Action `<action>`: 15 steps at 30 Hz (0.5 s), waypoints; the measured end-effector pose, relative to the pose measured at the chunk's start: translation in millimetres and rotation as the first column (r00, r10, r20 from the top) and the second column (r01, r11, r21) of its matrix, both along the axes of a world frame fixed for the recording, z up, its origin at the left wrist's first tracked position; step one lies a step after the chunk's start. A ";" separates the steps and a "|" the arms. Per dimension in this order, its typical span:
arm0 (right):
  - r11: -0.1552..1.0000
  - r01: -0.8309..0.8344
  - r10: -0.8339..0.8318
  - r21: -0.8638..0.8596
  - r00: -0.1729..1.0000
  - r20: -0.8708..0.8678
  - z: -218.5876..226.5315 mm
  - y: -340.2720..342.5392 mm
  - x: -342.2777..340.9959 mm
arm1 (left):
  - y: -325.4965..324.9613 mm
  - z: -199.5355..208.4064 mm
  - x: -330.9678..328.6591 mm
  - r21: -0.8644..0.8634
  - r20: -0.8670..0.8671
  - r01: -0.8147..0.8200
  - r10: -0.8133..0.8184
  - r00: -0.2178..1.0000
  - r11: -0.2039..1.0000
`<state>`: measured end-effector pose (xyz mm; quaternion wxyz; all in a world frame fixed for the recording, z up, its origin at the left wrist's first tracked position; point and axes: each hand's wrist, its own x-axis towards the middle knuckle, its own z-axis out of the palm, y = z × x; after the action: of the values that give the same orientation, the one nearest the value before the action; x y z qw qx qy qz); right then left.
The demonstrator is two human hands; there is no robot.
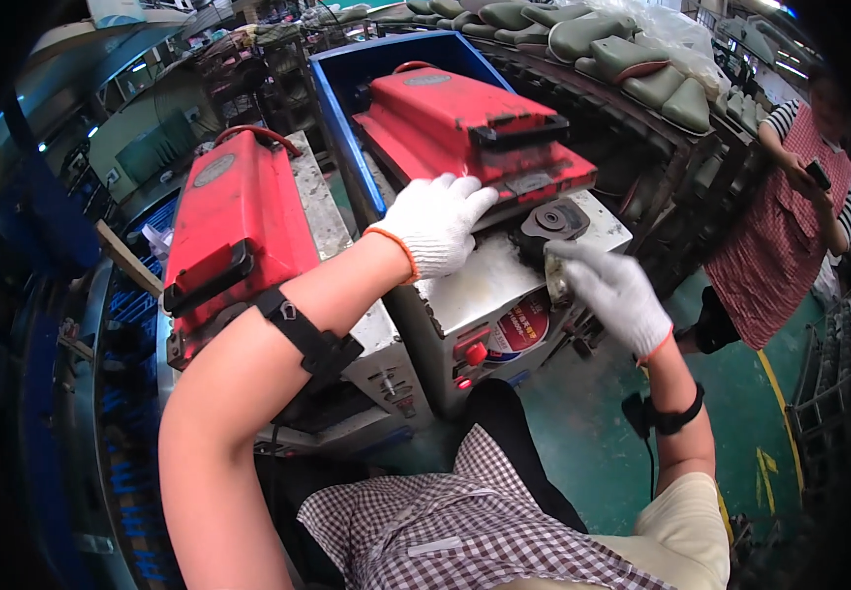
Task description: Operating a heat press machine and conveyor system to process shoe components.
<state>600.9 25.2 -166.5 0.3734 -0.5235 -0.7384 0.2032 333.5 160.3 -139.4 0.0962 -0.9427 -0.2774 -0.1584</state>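
My left hand (440, 224), in a white knit glove with an orange cuff, is at the near-left edge of a red machine cover (435, 116). Its fingers are bent at that edge; their tips are partly hidden. The cover has a black handle (519, 133) and sits slightly above the white machine body (470, 295). My right hand (612, 295), also gloved and blurred, is at the body's right front corner. Its closed fingers meet a small greyish-yellow piece (556, 280) that I cannot identify. Just beyond them, a grey metal fitting with a round centre (555, 218) lies on the machine top.
Left of me stands a second machine with a red cover (239, 211). A red button (475, 352) is on the front panel. Behind, a rack holds several olive-green padded pieces (593, 34). At the right stands a person in a checked apron (780, 236), holding a phone.
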 end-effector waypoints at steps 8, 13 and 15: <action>0.996 0.068 -0.029 -0.061 0.870 0.492 48.7 195.0 -11.3 | 26.3 85.9 -3.0 0.462 0.202 -0.083 -0.014 0.979 0.883; 0.973 0.109 0.067 -0.204 0.709 0.702 27.9 282.0 -45.6 | 59.3 149.8 3.2 0.504 0.375 -0.163 -0.044 0.926 0.848; 0.941 0.211 0.097 -0.263 0.579 0.810 26.2 285.4 -76.4 | 66.0 172.3 -0.9 0.530 0.342 -0.231 0.043 0.939 0.816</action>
<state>524.5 310.6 -140.3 -0.0937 -0.6366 -0.7639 0.0495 332.5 226.3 32.9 0.3356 -0.8117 -0.2981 -0.3736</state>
